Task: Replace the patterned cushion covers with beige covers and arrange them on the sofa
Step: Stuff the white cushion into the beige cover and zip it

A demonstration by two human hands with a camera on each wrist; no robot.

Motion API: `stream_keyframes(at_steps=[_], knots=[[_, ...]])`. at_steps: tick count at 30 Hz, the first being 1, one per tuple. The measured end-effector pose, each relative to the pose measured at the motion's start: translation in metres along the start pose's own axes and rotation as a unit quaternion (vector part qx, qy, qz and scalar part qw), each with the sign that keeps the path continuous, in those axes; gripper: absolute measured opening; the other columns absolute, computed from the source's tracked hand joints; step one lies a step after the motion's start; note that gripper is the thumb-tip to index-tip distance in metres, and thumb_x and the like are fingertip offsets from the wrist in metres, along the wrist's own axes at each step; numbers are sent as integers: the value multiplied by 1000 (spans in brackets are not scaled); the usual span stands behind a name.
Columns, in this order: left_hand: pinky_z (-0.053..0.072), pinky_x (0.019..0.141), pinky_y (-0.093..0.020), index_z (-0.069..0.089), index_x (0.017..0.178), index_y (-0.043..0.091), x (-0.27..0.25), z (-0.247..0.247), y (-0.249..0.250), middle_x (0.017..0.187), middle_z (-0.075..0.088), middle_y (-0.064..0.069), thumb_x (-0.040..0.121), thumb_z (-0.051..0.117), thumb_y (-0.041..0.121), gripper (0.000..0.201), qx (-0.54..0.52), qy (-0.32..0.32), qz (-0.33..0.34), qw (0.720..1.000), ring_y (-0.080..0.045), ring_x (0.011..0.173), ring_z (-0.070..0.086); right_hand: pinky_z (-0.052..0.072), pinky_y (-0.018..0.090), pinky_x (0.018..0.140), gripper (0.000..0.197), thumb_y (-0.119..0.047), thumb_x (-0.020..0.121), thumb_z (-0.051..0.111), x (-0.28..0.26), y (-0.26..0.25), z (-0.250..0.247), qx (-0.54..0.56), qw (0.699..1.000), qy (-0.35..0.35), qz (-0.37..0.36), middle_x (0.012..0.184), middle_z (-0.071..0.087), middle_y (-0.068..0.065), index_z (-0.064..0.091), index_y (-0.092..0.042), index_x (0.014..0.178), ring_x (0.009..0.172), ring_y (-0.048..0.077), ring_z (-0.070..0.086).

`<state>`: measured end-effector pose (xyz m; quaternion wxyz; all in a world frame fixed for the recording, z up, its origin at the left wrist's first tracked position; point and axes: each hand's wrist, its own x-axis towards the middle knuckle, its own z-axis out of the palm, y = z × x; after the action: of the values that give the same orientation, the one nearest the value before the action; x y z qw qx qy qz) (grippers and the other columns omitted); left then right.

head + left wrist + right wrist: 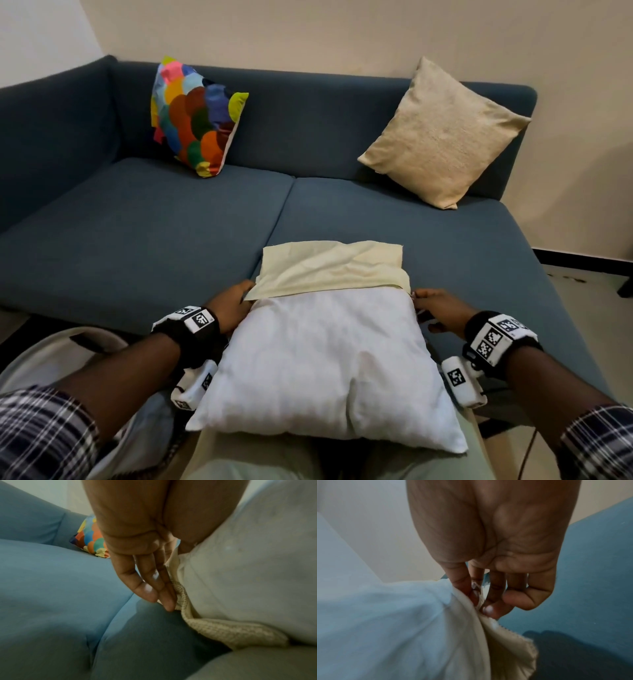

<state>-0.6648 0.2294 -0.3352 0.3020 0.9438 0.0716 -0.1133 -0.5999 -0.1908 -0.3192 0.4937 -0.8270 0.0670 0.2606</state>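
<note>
Beige cover point(330, 269): lies on the blue sofa point(137, 240) seat, right half, its open end drawn over the far edge of a white cushion insert point(325, 363); most of the insert is bare and rests toward the person's lap.

Left hand point(230, 305): at the cover's left corner. In the left wrist view its fingers point(150, 586) lie nearly straight against the woven edge of the cover point(223, 630), beside the insert point(257, 574); whether the thumb pinches the cloth cannot be told.

Right hand point(440, 308): at the cover's right corner. In the right wrist view the thumb and fingers point(489, 609) are curled, pinching the zip edge of the cover point(508, 639) next to the insert point(393, 622).

Patterned cushion point(195, 116): many-coloured, upright against the sofa back, left side; also visible in the left wrist view point(91, 539).

Beige cushion point(442, 133): already covered, standing on one corner against the sofa back, right side, well apart from the patterned one.

Wrists: black straps with white marker blocks point(198, 320). Sleeves: dark plaid point(41, 438).
</note>
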Motion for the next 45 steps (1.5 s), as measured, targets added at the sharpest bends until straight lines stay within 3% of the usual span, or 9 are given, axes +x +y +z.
stream_keyframes(at_steps=[8, 13, 17, 20, 27, 33, 38, 43, 45], knots=[[50, 92, -36, 62, 115, 34, -22, -27, 18, 118, 65, 2, 84, 46, 59, 43, 222, -38, 32, 974, -24, 111, 62, 42, 23, 53, 24, -38, 102, 51, -15, 0, 10, 170, 985, -17, 15, 67, 57, -3, 68, -25, 91, 52, 14, 50], [43, 106, -35, 40, 139, 48, -87, -26, 113, 141, 48, 21, 75, 50, 84, 74, 140, 40, 252, 957, -8, 129, 49, 43, 24, 44, 22, -18, 102, 46, -19, -20, 18, 223, 975, 18, 1, 64, 51, 0, 61, -15, 85, 46, 12, 48], [10, 120, -61, -15, 151, 51, -143, 42, 181, 167, -8, -8, 50, 69, 88, 137, 259, -43, 275, 925, -32, 153, -3, 37, 25, 54, 20, -24, 88, 64, -29, -45, 28, 206, 978, -3, -37, 76, 40, 9, 50, -12, 80, 60, 20, 41], [-4, 114, -70, -32, 145, 50, -135, 82, 199, 158, -37, -15, 66, 79, 63, 137, 273, 14, 235, 933, -46, 146, -26, 50, 22, 56, 16, -22, 99, 58, -37, -53, 33, 197, 978, -4, -69, 88, 60, 8, 61, -6, 100, 70, 19, 56], [27, 111, -61, 4, 152, 38, -78, 67, 208, 165, -4, -7, 75, 69, 46, 101, 255, 83, 159, 950, -40, 149, 7, 57, 28, 66, 9, -2, 98, 57, -43, -53, 40, 175, 979, -1, -107, 89, 71, 12, 66, -4, 99, 73, 19, 67], [34, 109, -61, 7, 155, 30, -35, 57, 200, 165, 4, -4, 78, 70, 38, 99, 266, 49, 115, 956, -34, 150, 13, 41, 9, 51, 25, 7, 98, 51, -58, -57, 47, 4, 975, 12, -221, 57, 62, -18, 62, -9, 83, 52, -9, 53], [44, 101, -53, 43, 140, 24, -10, 47, 196, 145, 47, -7, 75, 67, 45, 72, 277, 45, 97, 955, -33, 133, 45, 51, 50, 83, 46, -47, 94, 50, -73, -44, 30, -126, 950, 5, -286, 94, 66, 20, 65, -5, 100, 88, 38, 60], [49, 99, -45, 59, 123, 24, -8, 40, 206, 128, 63, -6, 74, 71, 52, 58, 266, 0, 111, 958, -31, 118, 60, 46, 19, 64, 28, -29, 103, 52, -92, -47, 8, -229, 944, -114, -209, 82, 65, -1, 68, -6, 107, 69, 2, 56], [54, 87, -39, 63, 110, 29, -15, 43, 205, 109, 68, 1, 59, 75, 65, 63, 233, -18, 147, 961, -27, 103, 66, 52, 26, 66, 21, -21, 103, 54, -83, -44, 2, -254, 946, -96, -179, 80, 63, -3, 69, -10, 95, 72, 7, 59]])
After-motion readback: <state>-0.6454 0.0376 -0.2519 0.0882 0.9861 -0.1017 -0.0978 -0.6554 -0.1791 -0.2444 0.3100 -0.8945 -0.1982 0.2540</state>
